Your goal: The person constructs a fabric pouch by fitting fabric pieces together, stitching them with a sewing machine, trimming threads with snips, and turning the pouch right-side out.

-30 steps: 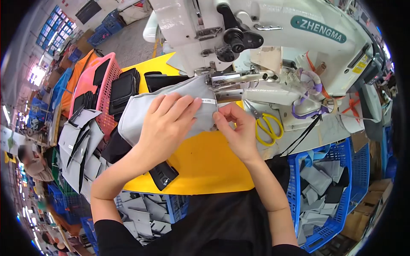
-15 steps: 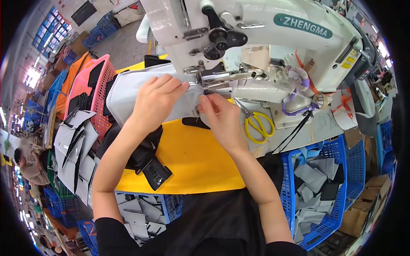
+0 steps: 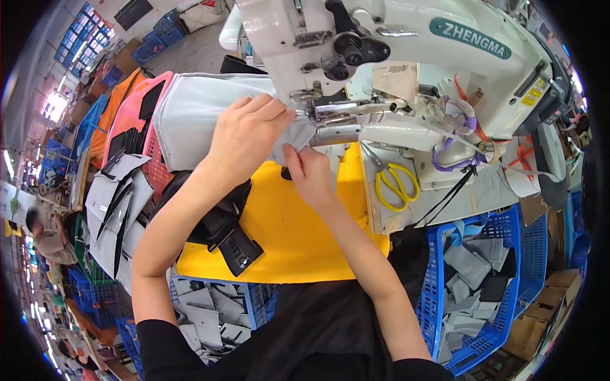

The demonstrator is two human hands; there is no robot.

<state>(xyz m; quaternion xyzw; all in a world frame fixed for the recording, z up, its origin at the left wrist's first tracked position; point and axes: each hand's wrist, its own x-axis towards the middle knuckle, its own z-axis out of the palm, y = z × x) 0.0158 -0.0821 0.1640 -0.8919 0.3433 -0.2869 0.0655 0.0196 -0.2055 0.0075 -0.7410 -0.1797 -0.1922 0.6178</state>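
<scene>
A light grey sewn fabric piece [image 3: 190, 117], perhaps a bag part, stretches leftward from under the head of a white sewing machine [image 3: 406, 32]. My left hand [image 3: 250, 132] lies over its upper side, fingers bent together and gripping the fabric close to the presser foot [image 3: 308, 105]. Below that, my right hand [image 3: 309, 174] pinches the fabric's near edge between thumb and fingers, beside the machine's cylinder arm [image 3: 340, 133]. The needle and the stitching point are hidden behind the left fingers and machine parts.
Yellow-handled scissors [image 3: 395, 185] lie right of my right hand on the machine table. A yellow sheet [image 3: 298, 235] carries a black strap [image 3: 238, 251]. Blue baskets [image 3: 432, 286] hold grey pieces; a pink basket [image 3: 152, 152] stands left beside stacked grey pieces [image 3: 114, 197]. A person [image 3: 51, 238] sits far left.
The view has shifted, so the machine appears farther right. My right hand has moved lower and left relative to the machine, and the fabric edge has turned with it. Both hands stay on the fabric.
</scene>
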